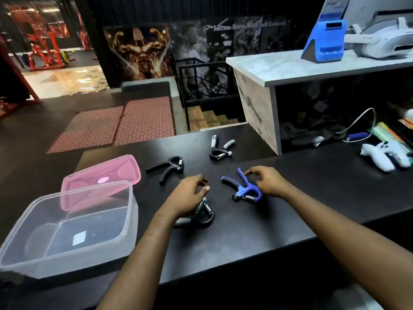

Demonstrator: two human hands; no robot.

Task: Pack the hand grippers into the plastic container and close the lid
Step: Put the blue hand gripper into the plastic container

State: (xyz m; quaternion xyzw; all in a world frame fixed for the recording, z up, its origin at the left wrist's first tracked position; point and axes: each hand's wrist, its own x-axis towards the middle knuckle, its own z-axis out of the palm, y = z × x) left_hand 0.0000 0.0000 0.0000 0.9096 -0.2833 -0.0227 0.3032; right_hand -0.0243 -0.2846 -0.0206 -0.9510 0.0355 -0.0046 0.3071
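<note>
Several hand grippers lie on the black counter [279,215]. My left hand [190,193] rests over a black and grey gripper [204,214], fingers curled, partly hiding it. My right hand [267,180] touches the blue gripper [244,189] with its fingertips on the handle and the spring end; a firm hold is not evident. An all-black gripper [167,167] lies further back on the left. A grey and black gripper [220,148] lies behind the middle. The clear plastic container [131,211] stands open and empty at the left. Its pink lid [100,175] leans on the container's far rim.
A raised white shelf [312,66] at the right back carries a blue stand and a white headset. White controllers [384,156] and cables lie at the far right of the counter. Beyond the counter's far edge are floor mats and a stairwell.
</note>
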